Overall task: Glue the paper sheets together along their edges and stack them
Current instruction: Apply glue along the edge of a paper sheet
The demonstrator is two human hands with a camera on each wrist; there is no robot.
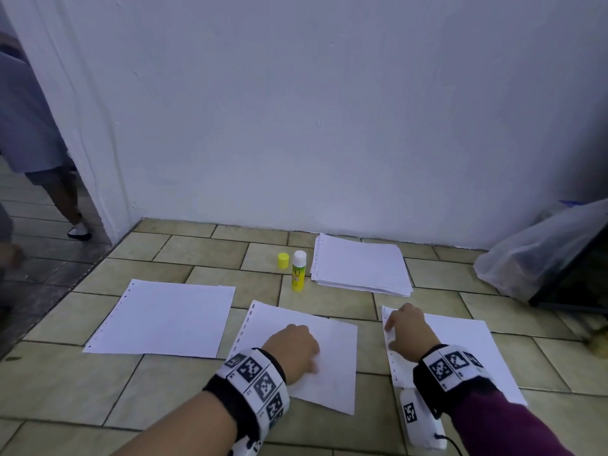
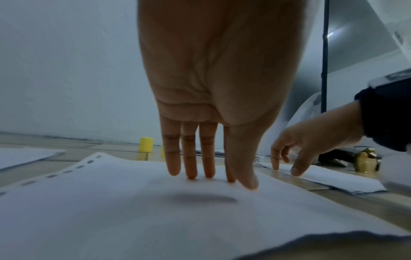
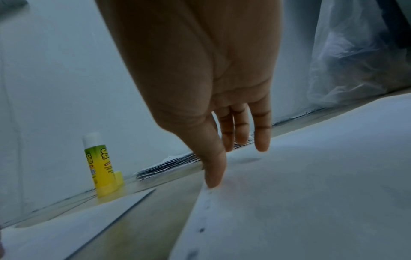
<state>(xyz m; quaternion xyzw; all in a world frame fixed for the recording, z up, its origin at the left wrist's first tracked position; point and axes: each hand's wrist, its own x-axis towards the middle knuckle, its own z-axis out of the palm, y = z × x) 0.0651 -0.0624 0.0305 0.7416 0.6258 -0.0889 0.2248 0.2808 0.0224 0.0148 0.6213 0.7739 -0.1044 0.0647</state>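
On the tiled floor (image 1: 184, 248), by the wall: three single paper sheets in a row, one pile, one glue stick.

Hidden or unclear: the near right corner of the right sheet (image 1: 460, 337) is covered by the right wrist band and a purple sleeve (image 1: 500, 426); the middle sheet (image 1: 332, 337) is partly covered by the left hand (image 1: 294, 347). In the left wrist view the glue stick is almost wholly behind the fingers (image 2: 189, 158). A clear plastic bag (image 1: 539, 251) at the floor's right edge holds contents too blurred to name. A person's leg (image 1: 65, 199) shows past the wall corner, cut off above.

Left hand: palm down on the middle sheet, fingers straight and together, tips pressing the paper, gripping nothing.

Right hand (image 1: 408, 327): fingers loosely spread and straight, fingertips (image 3: 213, 179) on the punched left edge of the right sheet, nothing held.

Left sheet (image 1: 164, 317): flat, well apart from both hands.

Paper pile (image 1: 362, 264): against the wall, beyond the right sheet.

Glue stick (image 1: 298, 271): upright, uncapped, just left of the pile; its yellow cap (image 1: 283, 260) stands just beside it.
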